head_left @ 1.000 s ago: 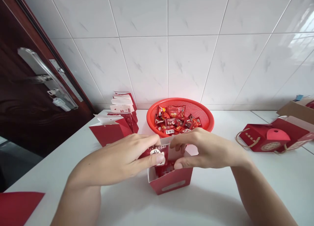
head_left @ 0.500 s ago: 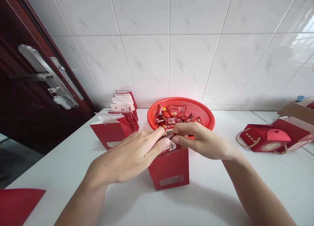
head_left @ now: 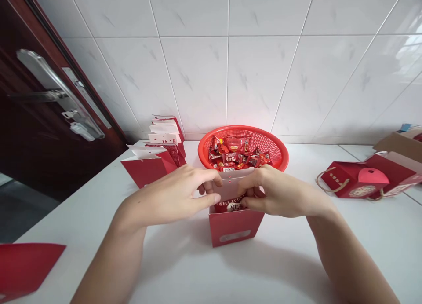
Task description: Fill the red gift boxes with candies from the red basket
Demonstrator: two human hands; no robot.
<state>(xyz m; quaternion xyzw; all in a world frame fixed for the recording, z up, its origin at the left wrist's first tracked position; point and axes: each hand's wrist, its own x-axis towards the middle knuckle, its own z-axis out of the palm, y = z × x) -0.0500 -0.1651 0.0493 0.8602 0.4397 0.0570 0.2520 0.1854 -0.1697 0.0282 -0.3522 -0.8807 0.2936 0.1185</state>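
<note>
In the middle of the white table a small red gift box (head_left: 231, 227) stands with its top open and its pale back flap raised. Inside its mouth sits a dark red candy packet (head_left: 227, 206) with white "SUGAR" lettering. My right hand (head_left: 280, 192) is over the box's right side, thumb and fingers closed on the packet's right part. At the left rim, my left hand (head_left: 178, 194) holds nothing; its thumb and fingers are apart beside the packet. Behind the box is a red plastic basket (head_left: 280, 156) containing several wrapped candies (head_left: 231, 156).
A row of opened red boxes (head_left: 145, 170) stands at the left. Finished-looking red boxes with rope handles (head_left: 356, 183) and a cardboard carton (head_left: 395, 141) are at the right. A red sheet or box part (head_left: 29, 269) lies front left. Beyond the table is a dark door (head_left: 36, 132).
My hands have moved apart; the left fingers have opened away from the packet. The packet sits lower in the box, and the box's raised back flap now shows.
</note>
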